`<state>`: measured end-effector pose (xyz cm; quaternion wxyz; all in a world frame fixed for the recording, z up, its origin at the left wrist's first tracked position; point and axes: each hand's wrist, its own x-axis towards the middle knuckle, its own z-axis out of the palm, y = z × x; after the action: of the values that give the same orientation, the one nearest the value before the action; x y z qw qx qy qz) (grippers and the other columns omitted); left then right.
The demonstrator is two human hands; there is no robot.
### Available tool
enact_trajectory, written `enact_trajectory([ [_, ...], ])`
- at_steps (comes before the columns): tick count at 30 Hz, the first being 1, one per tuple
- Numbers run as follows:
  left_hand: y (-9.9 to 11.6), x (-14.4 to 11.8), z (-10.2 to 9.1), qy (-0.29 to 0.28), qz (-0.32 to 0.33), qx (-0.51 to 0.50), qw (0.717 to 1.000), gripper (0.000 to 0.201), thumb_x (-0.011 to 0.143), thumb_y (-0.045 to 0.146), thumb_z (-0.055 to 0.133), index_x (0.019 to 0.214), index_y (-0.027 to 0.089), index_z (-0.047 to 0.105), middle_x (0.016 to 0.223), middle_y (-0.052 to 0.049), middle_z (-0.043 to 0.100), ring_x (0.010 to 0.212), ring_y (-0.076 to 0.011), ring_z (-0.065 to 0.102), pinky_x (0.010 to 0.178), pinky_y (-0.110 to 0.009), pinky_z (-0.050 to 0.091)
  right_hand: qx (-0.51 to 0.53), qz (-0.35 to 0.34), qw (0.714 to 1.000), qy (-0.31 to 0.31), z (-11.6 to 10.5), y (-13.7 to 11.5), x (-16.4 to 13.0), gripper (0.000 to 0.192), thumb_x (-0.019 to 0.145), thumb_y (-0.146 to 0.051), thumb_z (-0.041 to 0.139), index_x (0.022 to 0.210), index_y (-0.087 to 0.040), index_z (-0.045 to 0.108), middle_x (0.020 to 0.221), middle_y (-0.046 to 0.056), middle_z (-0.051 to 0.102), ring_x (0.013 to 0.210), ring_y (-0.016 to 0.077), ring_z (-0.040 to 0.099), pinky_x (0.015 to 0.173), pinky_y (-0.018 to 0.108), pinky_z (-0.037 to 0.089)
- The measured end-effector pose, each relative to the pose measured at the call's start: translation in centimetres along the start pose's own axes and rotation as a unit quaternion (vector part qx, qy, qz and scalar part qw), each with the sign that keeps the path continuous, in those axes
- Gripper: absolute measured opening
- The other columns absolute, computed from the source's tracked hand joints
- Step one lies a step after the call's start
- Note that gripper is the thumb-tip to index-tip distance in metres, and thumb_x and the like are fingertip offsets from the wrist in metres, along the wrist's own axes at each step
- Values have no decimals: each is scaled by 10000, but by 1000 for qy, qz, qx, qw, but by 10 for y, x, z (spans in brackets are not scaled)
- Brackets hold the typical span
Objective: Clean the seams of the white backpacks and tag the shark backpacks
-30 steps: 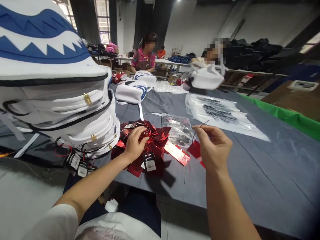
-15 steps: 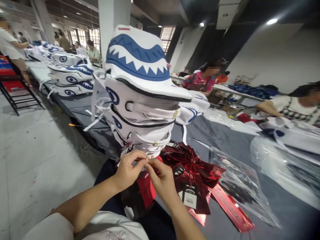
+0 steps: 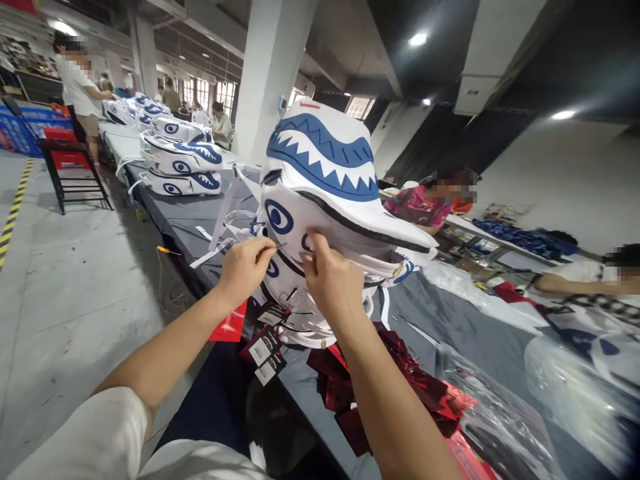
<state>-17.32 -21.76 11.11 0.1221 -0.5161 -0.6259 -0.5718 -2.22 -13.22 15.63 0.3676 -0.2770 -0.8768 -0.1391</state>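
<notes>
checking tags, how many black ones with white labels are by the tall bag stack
3: the top black rectangular tag with a white label, the middle tag and the lowest tag, all at the lower left of the blue-and-white bag stack. Others may be hidden.

Left hand point(image 3: 249, 267) pinches; right hand point(image 3: 334, 279) parts thumb and forefinger.

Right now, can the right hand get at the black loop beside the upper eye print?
Likely yes: the right hand is right by the black loop, partly covering it, and nothing visible stands between them. The left hand, pinching a thin strand, is off to one side.
</notes>
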Motion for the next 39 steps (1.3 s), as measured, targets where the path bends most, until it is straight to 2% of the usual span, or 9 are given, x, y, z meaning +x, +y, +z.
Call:
enact_trajectory([
  [7, 15, 21, 9, -86, 39, -31, 995, 138, 887, 155, 568, 852, 192, 696, 854, -7, 727, 811, -156, 658, 755, -262, 450, 240, 13, 967, 90, -5, 18, -17, 245, 932, -237, 525, 1174, -201, 538, 971, 68, 731, 720, 172, 688, 619, 277, 515],
  [11, 27, 32, 17, -141, 61, -92, 984, 137, 873, 145, 573, 837, 189, 697, 830, 2, 719, 799, -142, 649, 748, -251, 454, 286, 36, 956, 55, -1, 23, -19, 205, 930, -252, 535, 1117, -204, 605, 918, 60, 742, 783, 209, 719, 648, 309, 551],
  [15, 29, 38, 24, -171, -1, -223, 960, 63, 842, 162, 607, 801, 162, 655, 745, 13, 685, 715, -125, 639, 674, -232, 464, 324, 60, 942, 62, -3, 23, -15, 97, 923, -261, 563, 927, -204, 641, 741, 5, 717, 616, 182, 697, 587, 291, 550],
  [18, 29, 33, 18, -213, -46, -284, 934, 73, 866, 234, 612, 867, 165, 589, 744, 11, 663, 708, -130, 647, 657, -241, 481, 320, 107, 931, 142, -9, 20, -17, 127, 950, -310, 550, 923, -195, 595, 759, 14, 720, 555, 162, 681, 523, 267, 534],
  [21, 28, 21, 4, -274, -43, -278, 920, 223, 848, 280, 671, 995, 189, 530, 861, -15, 682, 823, -149, 660, 738, -272, 497, 383, 155, 884, 220, -15, 13, -21, 193, 981, -385, 522, 942, -196, 517, 871, 54, 736, 530, 143, 669, 455, 242, 507],
  [28, 5, 11, -6, -324, -74, -402, 853, 481, 857, 392, 697, 1241, 212, 470, 1022, -78, 684, 1002, -191, 664, 886, -335, 495, 591, 116, 770, 210, -8, -4, -7, 264, 941, -430, 609, 925, -217, 453, 877, 45, 757, 553, 170, 690, 450, 270, 534],
  [34, -5, 3, -28, -393, -117, -485, 772, 916, 680, 376, 877, 1451, 299, 388, 1255, -121, 633, 1126, -237, 630, 872, -321, 511, 592, 126, 761, 233, 4, -2, 2, 237, 895, -382, 677, 875, -199, 528, 701, -20, 713, 464, 138, 639, 451, 260, 540],
  [36, -5, -3, -30, -392, -119, -512, 755, 930, 669, 441, 875, 1457, 283, 407, 1262, -137, 637, 1159, -255, 615, 889, -327, 503, 590, 128, 763, 232, 7, -2, 2, 229, 901, -380, 666, 873, -191, 540, 708, -15, 716, 468, 134, 640, 456, 256, 541],
  [39, -10, -14, -24, -280, -162, -514, 794, 635, 816, 551, 715, 1335, 227, 547, 1160, -121, 685, 1036, -210, 660, 854, -299, 505, 585, 135, 764, 237, 8, -4, 2, 246, 906, -398, 654, 866, -184, 539, 695, -11, 711, 447, 132, 625, 436, 253, 528],
])
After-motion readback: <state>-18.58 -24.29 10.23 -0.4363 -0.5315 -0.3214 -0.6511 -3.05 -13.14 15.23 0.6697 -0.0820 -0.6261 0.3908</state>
